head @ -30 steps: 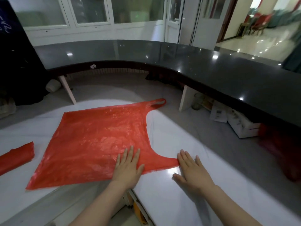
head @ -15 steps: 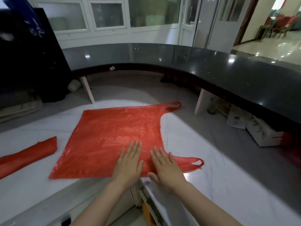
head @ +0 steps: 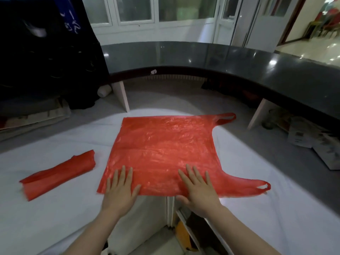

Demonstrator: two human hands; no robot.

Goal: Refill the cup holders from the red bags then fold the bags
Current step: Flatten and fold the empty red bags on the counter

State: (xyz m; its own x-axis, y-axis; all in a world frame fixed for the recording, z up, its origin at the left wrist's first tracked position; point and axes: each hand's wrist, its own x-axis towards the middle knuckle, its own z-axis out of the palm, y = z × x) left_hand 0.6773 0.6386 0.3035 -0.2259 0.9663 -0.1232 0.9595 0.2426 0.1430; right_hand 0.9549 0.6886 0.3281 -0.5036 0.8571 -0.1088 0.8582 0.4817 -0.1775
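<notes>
A red plastic bag [head: 165, 148] lies spread flat on the white counter [head: 55, 208], its two handles pointing right. My left hand [head: 120, 190] rests flat, fingers apart, on the bag's near left corner. On the near edge further right, short of the lower handle [head: 257, 188], my right hand [head: 197, 190] presses flat. A second red bag [head: 58, 173], folded into a long strip, lies on the counter to the left, apart from both hands. No cup holders are in view.
A curved black counter [head: 239, 57] rises behind the white one. Cardboard boxes [head: 316, 142] sit under it at the right. A dark cloth-covered object [head: 46, 52] stands at the left. An open cabinet gap [head: 184, 227] shows below the near edge.
My right hand moved from the bare counter onto the bag's near edge. My left hand slid left toward the bag's corner. The view has shifted, so the bag now sits centred.
</notes>
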